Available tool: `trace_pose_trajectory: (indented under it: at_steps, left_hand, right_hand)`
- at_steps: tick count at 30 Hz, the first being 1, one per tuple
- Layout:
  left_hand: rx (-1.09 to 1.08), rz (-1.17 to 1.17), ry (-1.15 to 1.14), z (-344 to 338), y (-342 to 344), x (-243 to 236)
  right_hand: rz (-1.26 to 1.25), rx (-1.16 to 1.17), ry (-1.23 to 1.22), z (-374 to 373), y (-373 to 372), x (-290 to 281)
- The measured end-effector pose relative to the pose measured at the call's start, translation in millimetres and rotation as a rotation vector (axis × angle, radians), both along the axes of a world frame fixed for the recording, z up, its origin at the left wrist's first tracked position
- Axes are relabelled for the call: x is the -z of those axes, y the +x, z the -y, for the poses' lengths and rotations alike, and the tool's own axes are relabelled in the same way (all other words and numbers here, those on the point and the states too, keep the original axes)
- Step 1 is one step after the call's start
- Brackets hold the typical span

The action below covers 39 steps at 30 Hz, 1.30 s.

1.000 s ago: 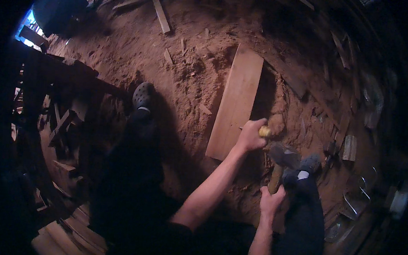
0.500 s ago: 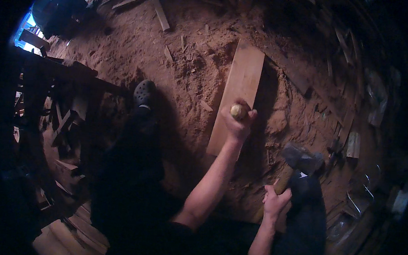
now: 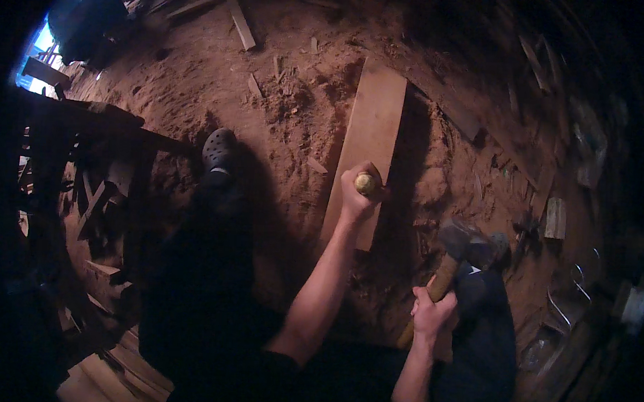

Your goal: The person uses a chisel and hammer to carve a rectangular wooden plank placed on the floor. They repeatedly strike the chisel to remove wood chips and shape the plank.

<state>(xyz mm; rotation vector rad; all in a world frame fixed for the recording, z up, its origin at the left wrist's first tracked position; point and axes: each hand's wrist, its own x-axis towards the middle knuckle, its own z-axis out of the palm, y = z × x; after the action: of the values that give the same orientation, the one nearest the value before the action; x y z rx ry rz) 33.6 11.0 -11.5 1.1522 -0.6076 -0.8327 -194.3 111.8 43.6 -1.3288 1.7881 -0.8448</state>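
Observation:
My left hand [image 3: 358, 200] is closed around an upright tool handle [image 3: 365, 184], seen from its round, pale end. The tool's lower part is hidden beneath the fist, so its kind cannot be made out. Under that hand lies a long, flat wooden plank [image 3: 377, 107] on the earthy ground. At lower right, my right hand [image 3: 434, 311] grips the wooden handle of a hammer [image 3: 445, 276]. Its heavy dark head [image 3: 469, 243] points away from me, near my right shoe and apart from the plank.
Reddish-brown dirt with wood chips [image 3: 284, 75] surrounds the plank. My left clog [image 3: 219, 149] rests left of it. A dark wooden stand [image 3: 105, 119] is at far left, with offcuts [image 3: 98, 207] below. More scrap wood [image 3: 556, 218] and clear plastic [image 3: 536, 354] lie at right.
The whole view has shifted slightly, so the plank and ground appear farther left. My left hand stays over the plank with its grip turned a little. The hammer remains in my right hand.

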Motion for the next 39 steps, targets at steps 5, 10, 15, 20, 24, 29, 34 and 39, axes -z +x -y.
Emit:
trace_pose_trajectory:
  at_steps: [5,10,15,20,24,29,34,39]
  left_hand:
    - [0.022,0.015,-0.007,3,-4,7]
    - [0.036,0.161,-0.062,7,-12,13]
    - [0.103,0.212,-0.041,10,-20,10]
    - [0.219,0.425,-0.022,11,-32,7]
    - [0.32,0.533,-0.023,12,-48,-3]
    - [0.329,0.501,-0.081,10,-51,3]
    - [0.329,0.548,-0.097,10,-50,5]
    - [0.324,0.553,-0.083,10,-48,4]
  right_hand:
    - [0.015,0.044,0.056,3,2,-6]
    - [0.068,0.151,0.175,6,10,-19]
    - [0.087,0.079,0.077,5,0,-4]
    - [-0.013,0.041,0.03,4,0,-8]
    - [-0.277,-0.092,-0.096,10,17,-35]
    - [-0.387,-0.105,0.11,19,44,-60]
    - [-0.434,-0.125,0.029,16,40,-49]
    - [-0.387,-0.12,0.007,17,38,-48]
